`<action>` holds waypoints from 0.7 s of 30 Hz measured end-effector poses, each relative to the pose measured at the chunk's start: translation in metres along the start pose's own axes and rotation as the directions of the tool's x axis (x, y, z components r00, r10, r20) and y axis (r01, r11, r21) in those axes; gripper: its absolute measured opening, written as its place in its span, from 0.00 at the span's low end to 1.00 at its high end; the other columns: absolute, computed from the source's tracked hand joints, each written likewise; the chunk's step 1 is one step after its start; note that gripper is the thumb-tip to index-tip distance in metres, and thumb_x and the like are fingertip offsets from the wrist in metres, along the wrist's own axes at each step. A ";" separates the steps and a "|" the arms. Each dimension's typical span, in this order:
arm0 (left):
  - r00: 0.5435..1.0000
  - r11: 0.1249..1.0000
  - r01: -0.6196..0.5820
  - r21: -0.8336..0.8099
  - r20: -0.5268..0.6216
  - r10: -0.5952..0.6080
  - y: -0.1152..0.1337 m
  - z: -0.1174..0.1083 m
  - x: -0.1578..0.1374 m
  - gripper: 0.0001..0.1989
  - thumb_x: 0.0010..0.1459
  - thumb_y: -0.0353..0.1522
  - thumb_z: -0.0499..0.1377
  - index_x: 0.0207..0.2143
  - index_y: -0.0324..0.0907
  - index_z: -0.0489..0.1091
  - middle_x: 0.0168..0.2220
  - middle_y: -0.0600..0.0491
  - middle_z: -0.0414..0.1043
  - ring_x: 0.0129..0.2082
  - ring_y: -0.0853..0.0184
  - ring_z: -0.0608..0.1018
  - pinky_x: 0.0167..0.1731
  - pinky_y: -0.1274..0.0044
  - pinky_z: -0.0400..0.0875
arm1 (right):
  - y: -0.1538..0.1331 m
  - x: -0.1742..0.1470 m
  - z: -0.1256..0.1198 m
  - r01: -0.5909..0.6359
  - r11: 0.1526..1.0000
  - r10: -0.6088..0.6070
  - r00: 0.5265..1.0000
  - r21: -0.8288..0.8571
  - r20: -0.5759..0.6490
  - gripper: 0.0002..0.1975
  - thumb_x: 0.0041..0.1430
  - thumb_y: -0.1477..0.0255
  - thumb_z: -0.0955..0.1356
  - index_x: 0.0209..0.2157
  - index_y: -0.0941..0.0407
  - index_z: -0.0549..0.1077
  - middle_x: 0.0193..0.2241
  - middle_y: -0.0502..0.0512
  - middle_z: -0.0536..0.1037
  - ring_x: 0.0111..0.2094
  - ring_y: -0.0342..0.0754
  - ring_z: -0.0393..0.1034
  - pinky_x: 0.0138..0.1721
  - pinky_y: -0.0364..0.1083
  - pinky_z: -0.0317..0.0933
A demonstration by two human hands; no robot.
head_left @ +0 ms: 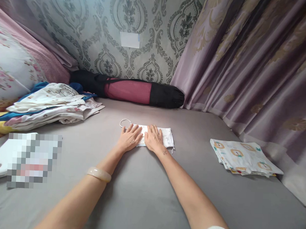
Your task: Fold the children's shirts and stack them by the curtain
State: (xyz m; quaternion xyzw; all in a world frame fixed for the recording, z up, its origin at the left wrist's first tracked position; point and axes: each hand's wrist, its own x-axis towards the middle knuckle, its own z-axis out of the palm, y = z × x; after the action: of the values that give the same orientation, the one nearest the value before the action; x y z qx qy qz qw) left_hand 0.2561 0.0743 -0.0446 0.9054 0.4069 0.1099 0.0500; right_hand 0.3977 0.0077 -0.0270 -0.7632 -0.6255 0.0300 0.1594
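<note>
A small, flat white piece of cloth with a faint print [168, 138] lies on the grey sheet in front of me, looking folded or like a pouch. A thin white cord loop [124, 122] sticks out at its left end, and a short string end hangs at its lower right corner. My left hand [131, 138] rests flat on its left part, fingers stretched out. On its middle, my right hand [154, 137] lies palm down with the fingers extended. Both hands cover much of the cloth, so its full shape is hidden.
Folded clothes [52, 105] are stacked at the left, above a white device [6, 155] and a blurred-out item [35, 160]. A folded printed cloth [244, 157] lies at the right. Along the wall stretches a black and red bag [128, 90], with curtains [246, 64] beside it.
</note>
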 end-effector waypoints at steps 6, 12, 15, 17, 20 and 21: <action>1.000 1.000 -0.003 -0.002 -0.003 0.003 -0.002 0.002 0.001 0.26 0.67 0.45 0.41 0.63 0.49 0.59 0.66 0.50 0.57 0.67 0.51 0.55 0.62 0.50 0.47 | 0.001 -0.001 0.005 0.007 1.000 -0.008 0.999 -0.022 -0.042 0.24 0.68 0.68 0.55 0.62 0.61 0.61 0.63 0.63 0.63 0.64 0.57 0.51 0.65 0.58 0.38; 1.000 1.000 0.002 0.009 0.006 -0.002 -0.001 -0.001 0.000 0.27 0.67 0.45 0.42 0.63 0.48 0.60 0.66 0.49 0.56 0.68 0.52 0.54 0.62 0.51 0.47 | 0.001 -0.001 0.003 0.002 1.000 -0.002 1.000 0.006 -0.017 0.25 0.68 0.67 0.55 0.63 0.61 0.61 0.63 0.63 0.62 0.65 0.57 0.50 0.65 0.58 0.38; 1.000 1.000 0.001 0.001 0.016 -0.001 -0.001 -0.001 0.000 0.26 0.67 0.45 0.42 0.63 0.49 0.60 0.67 0.49 0.56 0.68 0.52 0.54 0.62 0.51 0.47 | 0.003 -0.002 0.000 -0.006 0.999 0.005 1.000 0.034 0.019 0.26 0.69 0.68 0.54 0.64 0.62 0.59 0.65 0.63 0.59 0.66 0.55 0.48 0.65 0.57 0.37; 1.000 1.000 0.002 -0.007 0.020 -0.002 -0.002 -0.001 0.000 0.26 0.67 0.45 0.43 0.63 0.50 0.60 0.67 0.50 0.56 0.68 0.53 0.53 0.63 0.52 0.47 | 0.006 -0.003 -0.003 -0.022 0.999 0.021 0.999 0.041 0.033 0.26 0.69 0.67 0.54 0.64 0.63 0.58 0.66 0.64 0.57 0.67 0.55 0.47 0.65 0.56 0.38; 1.000 1.000 0.003 -0.014 0.011 -0.003 -0.002 -0.001 0.000 0.25 0.67 0.44 0.43 0.63 0.51 0.60 0.66 0.50 0.56 0.68 0.53 0.53 0.63 0.51 0.46 | 0.013 -0.006 -0.005 -0.066 0.998 0.065 0.998 0.023 0.023 0.27 0.69 0.67 0.53 0.65 0.65 0.56 0.67 0.66 0.54 0.68 0.56 0.44 0.66 0.57 0.36; 1.000 1.000 0.001 -0.015 0.007 -0.001 -0.002 -0.001 0.000 0.25 0.67 0.44 0.43 0.63 0.51 0.60 0.66 0.50 0.57 0.68 0.53 0.54 0.63 0.51 0.45 | 0.015 -0.007 -0.005 -0.081 0.997 0.081 0.997 0.012 0.015 0.28 0.69 0.66 0.53 0.65 0.66 0.56 0.67 0.67 0.53 0.68 0.57 0.43 0.66 0.58 0.35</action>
State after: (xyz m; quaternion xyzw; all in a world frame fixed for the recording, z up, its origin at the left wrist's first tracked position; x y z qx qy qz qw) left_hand 0.2548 0.0755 -0.0441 0.9052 0.4063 0.1098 0.0581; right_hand 0.4118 -0.0030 -0.0274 -0.7865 -0.5951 0.0461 0.1584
